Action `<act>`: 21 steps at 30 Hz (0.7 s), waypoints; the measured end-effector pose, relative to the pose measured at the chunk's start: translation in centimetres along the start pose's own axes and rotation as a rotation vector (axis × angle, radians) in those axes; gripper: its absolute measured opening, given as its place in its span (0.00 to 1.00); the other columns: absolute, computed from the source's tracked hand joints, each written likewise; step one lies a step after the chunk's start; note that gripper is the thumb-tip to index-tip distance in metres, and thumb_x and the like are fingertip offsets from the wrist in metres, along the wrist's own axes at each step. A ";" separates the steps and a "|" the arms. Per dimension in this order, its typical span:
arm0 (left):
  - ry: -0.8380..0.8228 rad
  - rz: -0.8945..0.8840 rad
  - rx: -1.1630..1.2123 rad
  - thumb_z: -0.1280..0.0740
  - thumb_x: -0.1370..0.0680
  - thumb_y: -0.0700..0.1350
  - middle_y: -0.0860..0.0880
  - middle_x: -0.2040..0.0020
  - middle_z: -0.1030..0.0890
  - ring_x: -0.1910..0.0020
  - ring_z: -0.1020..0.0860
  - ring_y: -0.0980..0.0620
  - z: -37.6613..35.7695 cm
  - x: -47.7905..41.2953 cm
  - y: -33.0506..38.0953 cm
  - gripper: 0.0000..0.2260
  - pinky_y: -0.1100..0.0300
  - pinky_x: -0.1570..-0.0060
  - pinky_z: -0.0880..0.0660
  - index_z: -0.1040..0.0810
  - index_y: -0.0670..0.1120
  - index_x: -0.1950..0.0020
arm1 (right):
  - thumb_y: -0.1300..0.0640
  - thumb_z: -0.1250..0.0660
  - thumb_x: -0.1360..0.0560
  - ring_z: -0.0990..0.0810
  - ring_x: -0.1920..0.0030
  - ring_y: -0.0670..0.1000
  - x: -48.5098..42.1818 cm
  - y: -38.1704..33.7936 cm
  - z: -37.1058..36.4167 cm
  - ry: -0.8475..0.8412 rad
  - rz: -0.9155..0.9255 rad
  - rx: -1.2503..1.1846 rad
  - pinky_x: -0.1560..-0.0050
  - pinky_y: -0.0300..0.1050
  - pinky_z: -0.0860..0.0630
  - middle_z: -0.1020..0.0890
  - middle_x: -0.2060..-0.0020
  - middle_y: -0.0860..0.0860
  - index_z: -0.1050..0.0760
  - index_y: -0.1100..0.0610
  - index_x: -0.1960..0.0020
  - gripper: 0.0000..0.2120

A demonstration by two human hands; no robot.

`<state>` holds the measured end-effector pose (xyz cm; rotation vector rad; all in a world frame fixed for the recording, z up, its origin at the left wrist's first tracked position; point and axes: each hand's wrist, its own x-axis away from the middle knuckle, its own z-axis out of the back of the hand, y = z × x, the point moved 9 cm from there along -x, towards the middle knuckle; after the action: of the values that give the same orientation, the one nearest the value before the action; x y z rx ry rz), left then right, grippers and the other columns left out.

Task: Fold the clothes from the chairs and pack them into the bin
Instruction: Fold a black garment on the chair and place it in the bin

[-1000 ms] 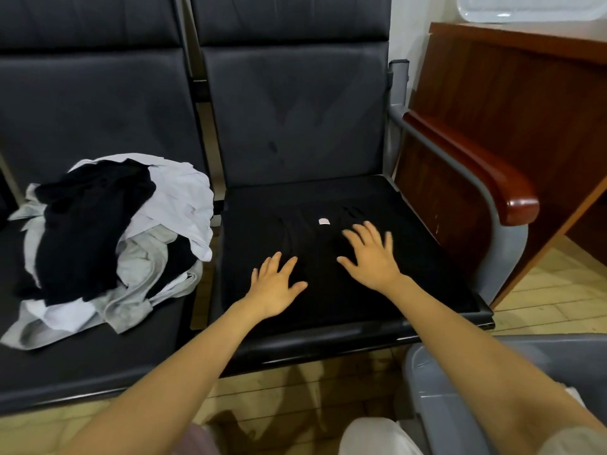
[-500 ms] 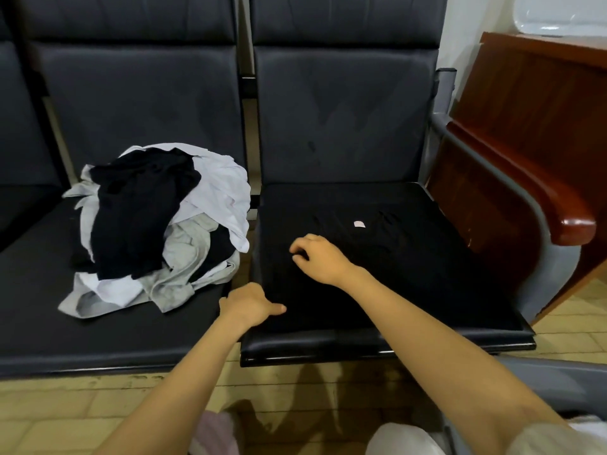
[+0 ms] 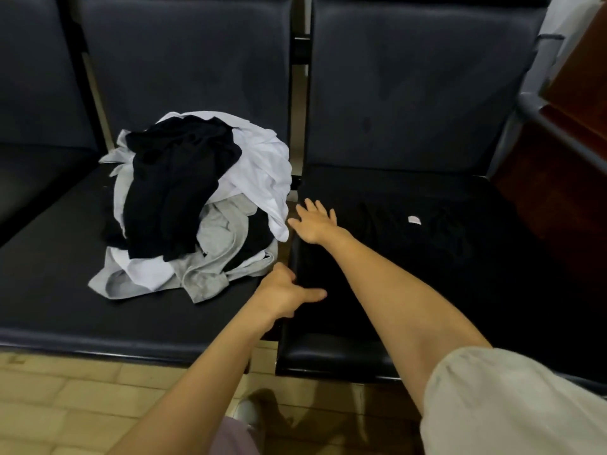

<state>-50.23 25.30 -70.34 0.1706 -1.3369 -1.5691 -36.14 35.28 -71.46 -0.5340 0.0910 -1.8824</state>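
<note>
A black garment [image 3: 410, 257] is spread flat across the seat of the right-hand chair [image 3: 328, 356], and a small white label [image 3: 414, 219] is seen on the cloth toward the back of the seat. The right hand [image 3: 315, 221] is laid on the garment near its left edge, palm down, fingers straight and fanned, nothing grasped. The left hand [image 3: 279, 292] is set lower on that same left edge, right at the gap between the two seats. Its fingers are curled in and the thumb is stretched out flat on the black fabric. Whether cloth is actually caught inside that curl cannot be told, dark on dark.

On the left-hand chair [image 3: 49, 290] the pile of clothes [image 3: 197, 208] is heaped unfolded: a black piece draped on top, white cloth behind and beneath it, grey cloth trailing toward the front of the seat. The white edge of the pile is seen just beside the right hand's thumb.

A pale sleeve [image 3: 509, 399] is pushed up on the right arm. A wooden cabinet [image 3: 558, 192] is glimpsed at the far right, and tiled floor [image 3: 65, 405] below the seats.
</note>
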 end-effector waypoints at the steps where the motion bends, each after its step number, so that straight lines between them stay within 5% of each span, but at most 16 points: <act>1: 0.011 0.018 0.030 0.24 0.29 0.44 0.49 0.55 0.26 0.60 0.25 0.54 0.1 -0.1 -0.3 0.21 0.62 0.65 0.26 0.32 0.45 0.45 | 0.46 0.53 0.17 0.59 0.22 0.54 0.0 0.0 0.2 0.008 0.001 -0.019 0.25 0.57 0.61 0.56 0.22 0.51 0.54 0.56 0.21 0.28; 9: 0.175 -0.159 0.345 0.33 0.29 0.33 0.47 0.56 0.24 0.60 0.25 0.52 0.6 2.0 4.3 0.14 0.61 0.60 0.28 0.28 0.45 0.47 | 0.54 0.40 0.19 0.43 0.24 0.51 3.2 2.1 7.1 0.279 0.121 -0.638 0.27 0.41 0.48 0.41 0.24 0.53 0.40 0.59 0.24 0.26; 13: 0.027 -0.298 0.221 0.31 0.30 0.34 0.49 0.55 0.24 0.61 0.25 0.55 -5.2 2.7 7.7 0.15 0.65 0.64 0.30 0.27 0.51 0.51 | 0.52 0.40 0.19 0.42 0.24 0.52 4.7 9.0 10.1 0.335 0.019 -0.556 0.27 0.41 0.48 0.39 0.24 0.54 0.38 0.59 0.25 0.25; 18: -0.265 -0.292 -0.229 0.27 0.27 0.49 0.50 0.43 0.26 0.48 0.25 0.54 -14.1 2.6 7.4 0.25 0.64 0.52 0.29 0.31 0.50 0.33 | 0.47 0.42 0.19 0.50 0.23 0.57 6.6 18.6 7.9 0.168 -0.172 -0.311 0.24 0.51 0.49 0.44 0.23 0.55 0.42 0.55 0.23 0.27; 21: -0.154 -0.388 -0.236 0.29 0.25 0.53 0.52 0.45 0.25 0.49 0.25 0.54 -15.3 2.9 8.9 0.21 0.61 0.50 0.27 0.29 0.50 0.35 | 0.50 0.37 0.21 0.41 0.25 0.57 8.8 23.3 8.9 0.323 -0.229 -0.294 0.26 0.52 0.42 0.35 0.27 0.56 0.35 0.57 0.26 0.25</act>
<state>-36.26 14.43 -67.56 0.1719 -1.2738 -2.0897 -14.60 20.23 -68.02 -0.4468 0.5456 -2.1830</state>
